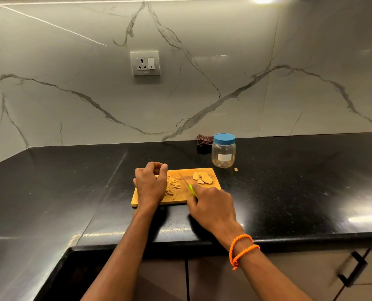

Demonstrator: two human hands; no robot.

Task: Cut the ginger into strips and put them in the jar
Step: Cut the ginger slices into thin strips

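On wooden cutting board (pixel 215 181): ginger strips (pixel 174 185), uncut slices (pixel 203 178) — right hand (pixel 213 205) gripped green-handled knife (pixel 188 185); left hand (pixel 150 183) curled, contents unclear. Next, judged: another slice; jar (pixel 223 152) lidded.

Pale ginger slices (pixel 203 177) lie flat at the wooden cutting board's (pixel 213 173) two o'clock corner, with thin cut strips (pixel 173 185) scattered toward nine o'clock. The clear jar (pixel 223 153), blue lid on, stands upright just beyond the board at one o'clock.

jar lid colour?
Blue lid on the clear jar, seen in the head view.
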